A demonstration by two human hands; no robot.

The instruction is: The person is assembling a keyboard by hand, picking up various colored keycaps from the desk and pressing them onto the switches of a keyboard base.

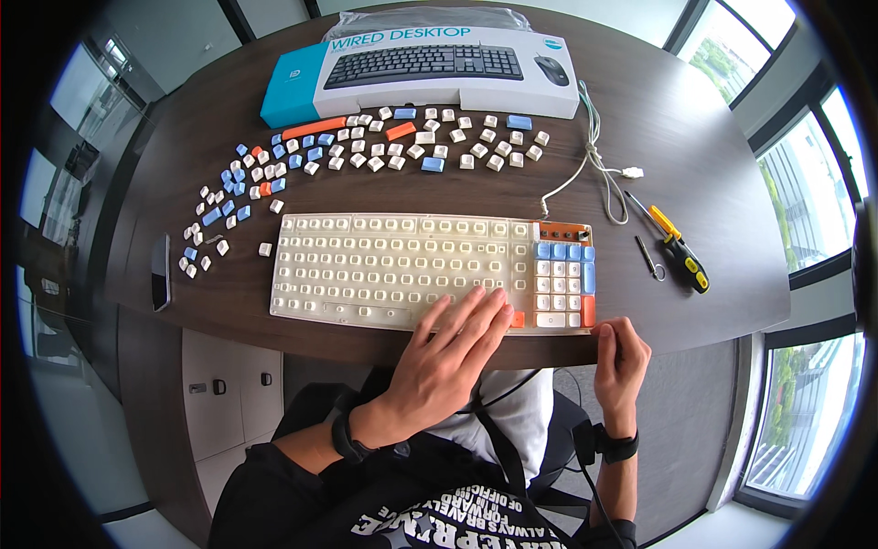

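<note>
- Keyboard (pixel 402 270): a cream-white board lying flat near the front edge of the dark wooden table (pixel 695 137). Most of its main field is stripped of caps, showing bare switch sockets; the number pad at its right end keeps white, blue and orange caps.
- Left hand (pixel 453 352): open, fingers spread and extended, the fingertips (pixel 489 297) resting on the lower right part of the keyboard's main field, just left of the number pad. It grips nothing.
- Right hand (pixel 622 352): loosely curled at the table's front edge, just beside the keyboard's lower right corner. Whether it holds anything small cannot be told.
- Loose keycaps (pixel 412 146): white, blue and orange caps laid out in rough rows behind the keyboard, curving down the table's left side.
- Keyboard box (pixel 430 69): a white and blue carton at the far edge, behind the caps.
- Cable (pixel 594 156): a pale cord running from the keyboard's rear right corner, partly bundled.
- Screwdriver (pixel 677 247): yellow and black handle, lying right of the keyboard, well apart from both hands.
- Phone (pixel 162 272): dark, lying near the table's left edge.
</note>
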